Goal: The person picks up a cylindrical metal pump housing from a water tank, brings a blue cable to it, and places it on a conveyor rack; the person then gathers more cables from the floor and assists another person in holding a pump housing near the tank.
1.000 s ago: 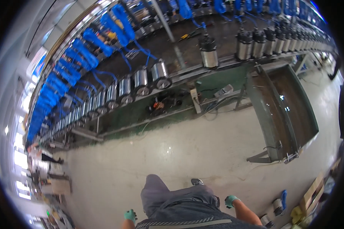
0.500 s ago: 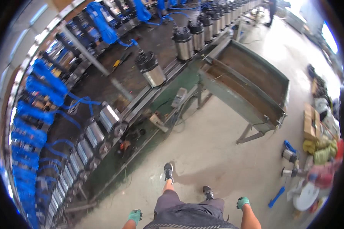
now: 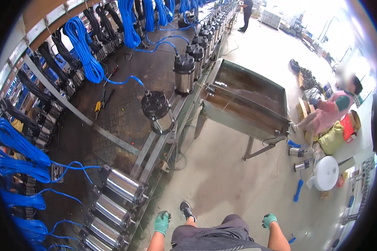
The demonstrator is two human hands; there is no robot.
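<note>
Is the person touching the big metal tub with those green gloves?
No, the left hand and right hand both show over the floor, apart from the tub.

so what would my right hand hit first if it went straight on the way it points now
Your right hand would probably meet the green metal trough, at its near wall or leg; depth is unclear.

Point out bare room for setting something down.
Bare: floor between the right hand and the green trough; dark bench between the pliers and the nearest upright pump. Crowded: around the lying pumps and hanging blue cables.
</note>
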